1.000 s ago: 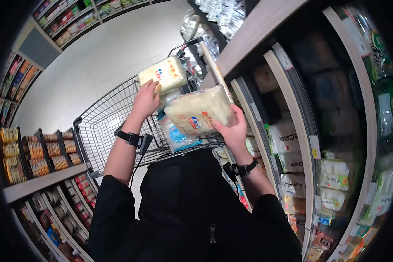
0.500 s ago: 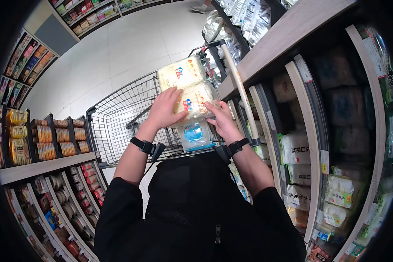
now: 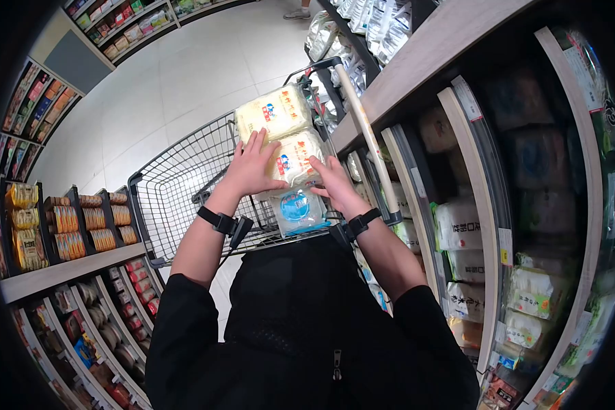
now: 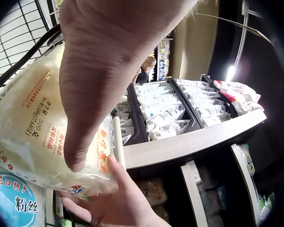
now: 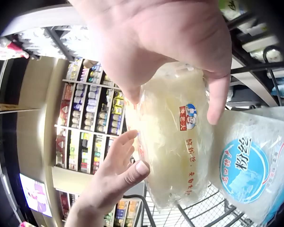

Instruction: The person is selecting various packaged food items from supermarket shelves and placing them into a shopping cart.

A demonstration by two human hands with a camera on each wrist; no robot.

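**What the cameras leave out**

The left hand [image 3: 251, 167] covers part of the middle noodle packet [image 3: 295, 158] — its small print is unreadable. The blue-label packet [image 3: 298, 208] is cut by the left wrist view's edge. Cooler goods [image 3: 458, 225] are blurred — a bystander's shoes [image 3: 298, 13] are cropped at the top.

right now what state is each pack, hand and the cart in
left hand: fingers straight, pressing the middle noodle pack
right hand: fingers straight, touching that pack's right side
middle noodle pack: sealed, lying in the cart between the hands
far noodle pack: sealed, lying flat, untouched
blue-label pack: sealed, nearest the person
shopping cart: stands beside the shelves, main basket bare
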